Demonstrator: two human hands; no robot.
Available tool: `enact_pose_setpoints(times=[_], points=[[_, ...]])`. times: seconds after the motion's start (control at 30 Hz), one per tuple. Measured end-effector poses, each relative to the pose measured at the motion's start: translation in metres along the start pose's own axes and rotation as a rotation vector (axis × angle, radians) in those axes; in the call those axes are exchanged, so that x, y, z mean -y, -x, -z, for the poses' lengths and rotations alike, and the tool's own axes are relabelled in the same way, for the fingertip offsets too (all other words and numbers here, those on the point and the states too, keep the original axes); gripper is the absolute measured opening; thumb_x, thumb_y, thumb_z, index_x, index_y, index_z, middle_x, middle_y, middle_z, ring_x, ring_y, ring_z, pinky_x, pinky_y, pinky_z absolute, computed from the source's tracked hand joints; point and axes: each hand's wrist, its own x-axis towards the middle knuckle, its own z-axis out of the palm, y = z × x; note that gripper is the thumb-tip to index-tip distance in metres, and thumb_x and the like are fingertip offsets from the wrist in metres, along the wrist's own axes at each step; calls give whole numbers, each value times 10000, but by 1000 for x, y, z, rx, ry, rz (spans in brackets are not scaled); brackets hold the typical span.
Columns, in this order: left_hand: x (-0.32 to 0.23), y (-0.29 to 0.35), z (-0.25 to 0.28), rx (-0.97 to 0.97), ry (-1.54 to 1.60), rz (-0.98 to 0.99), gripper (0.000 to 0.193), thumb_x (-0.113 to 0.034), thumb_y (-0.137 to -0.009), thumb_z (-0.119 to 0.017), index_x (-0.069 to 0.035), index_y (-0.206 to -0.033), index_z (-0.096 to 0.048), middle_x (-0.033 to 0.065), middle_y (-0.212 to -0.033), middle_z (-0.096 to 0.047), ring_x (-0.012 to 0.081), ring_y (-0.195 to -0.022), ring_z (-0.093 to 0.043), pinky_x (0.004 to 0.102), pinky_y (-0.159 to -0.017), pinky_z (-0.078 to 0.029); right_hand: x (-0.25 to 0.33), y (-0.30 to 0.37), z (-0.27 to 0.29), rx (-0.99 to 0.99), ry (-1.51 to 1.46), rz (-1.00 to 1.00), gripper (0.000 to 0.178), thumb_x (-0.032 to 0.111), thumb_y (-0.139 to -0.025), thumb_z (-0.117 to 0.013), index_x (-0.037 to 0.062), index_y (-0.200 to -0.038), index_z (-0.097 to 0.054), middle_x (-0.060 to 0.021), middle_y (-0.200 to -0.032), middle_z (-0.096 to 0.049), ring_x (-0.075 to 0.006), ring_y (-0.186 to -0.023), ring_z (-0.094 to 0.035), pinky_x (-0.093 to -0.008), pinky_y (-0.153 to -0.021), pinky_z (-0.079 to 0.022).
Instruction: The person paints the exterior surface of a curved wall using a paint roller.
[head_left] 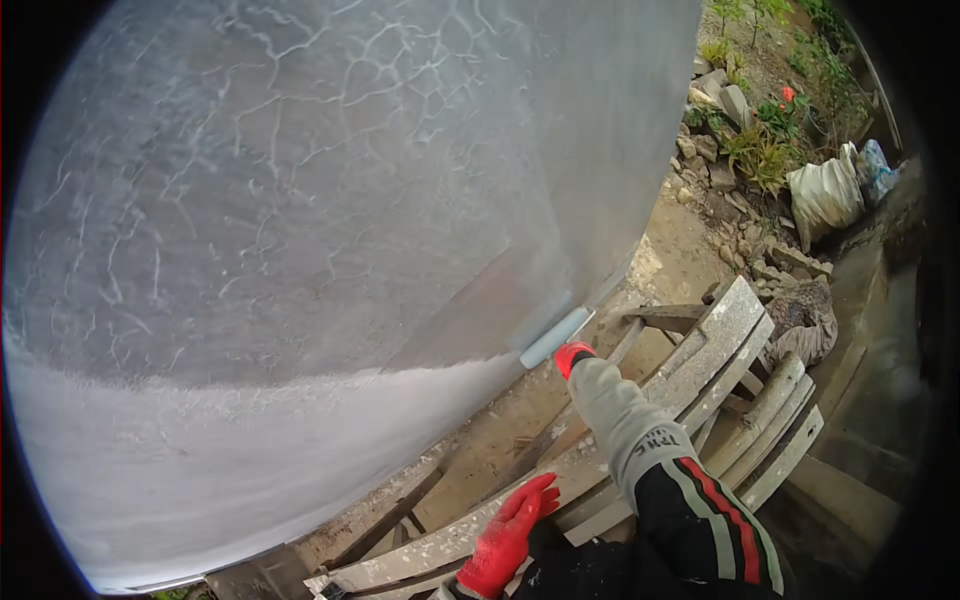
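Wall largely skimmed. Right hand, fingers closed on trowel, works the right edge; left hand open, resting on planks.

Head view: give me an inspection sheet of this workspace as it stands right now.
Surface: plastered wall, grey with fine cracks above, paler rough band below.
Job's things: plastering float pressed against the wall.
Clutter: stacked wooden planks under the arms.
Grippers: right hand in a red glove holds the float; left hand in a red glove, fingers spread, holds nothing.
Cables: nothing seen.
Surroundings: filled sacks, rubble and plants on bare ground.
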Motion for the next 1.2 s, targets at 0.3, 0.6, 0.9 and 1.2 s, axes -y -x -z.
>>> enact_pose_setpoints(times=[0.3,0.6,0.9,1.2], points=[[-11,2,22,-103,-49,53,537,-415,-993,-459,-42,-1379,-450,117,-1251,-587,200,-1166,-554,349,-1021,-408,26,-34,-11,169,-292,-224,210,165,-694,-684,79,-880,-729,-139,-934,-697,-315,-870,-674,-448,-751,-547],[-22,-10,35,-63,-85,89,537,-402,-997,-454,-19,-1375,-443,138,-1248,-585,216,-1160,-559,359,-1018,-413,13,-55,-31,130,-422,-394,209,173,-655,-740,89,-846,-731,-124,-889,-694,-282,-816,-680,-442,-717,-553],[-25,-18,55,-1,-21,116,518,-359,-1002,-455,-10,-1383,-425,120,-1357,-506,238,-1217,-517,400,-1040,-402,-1,-79,-78,191,-286,-270,167,183,-678,-714,97,-821,-727,-121,-887,-690,-273,-814,-673,-428,-711,-555],[-23,-24,62,-50,-75,182,506,-346,-1003,-451,-11,-1381,-416,135,-1396,-465,266,-1230,-502,421,-1064,-386,-10,-81,-101,90,-372,-234,163,206,-686,-695,94,-802,-721,-129,-885,-688,-313,-822,-664,-444,-698,-551]])
